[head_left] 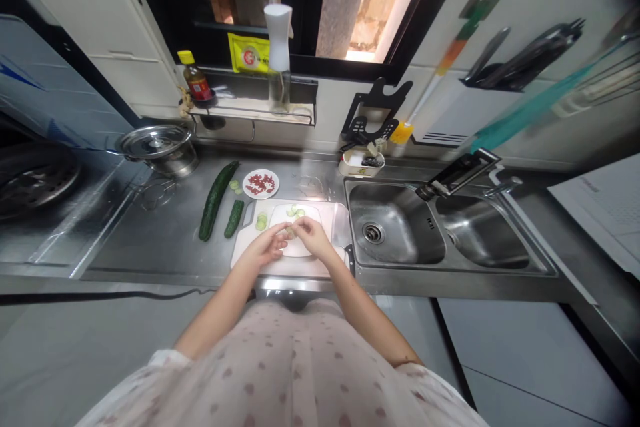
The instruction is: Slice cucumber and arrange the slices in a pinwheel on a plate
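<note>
My left hand [267, 245] and my right hand [311, 235] meet over a white plate [299, 213] that lies on a white cutting board [327, 213]. Between the fingertips of both hands sits a small pale cucumber slice [289, 231]. More slices [295, 211] lie at the plate's far side, and a little stack of slices [261, 221] rests on the board to the left. A whole cucumber [217, 198] and a shorter cut piece [233, 218] lie on the steel counter left of the board.
A small plate of red pieces [261, 184] stands behind the board. A double sink [400, 227] with a tap [460, 173] is to the right, a lidded pot [157, 147] at the back left, bottles on the shelf [250, 113] under the window.
</note>
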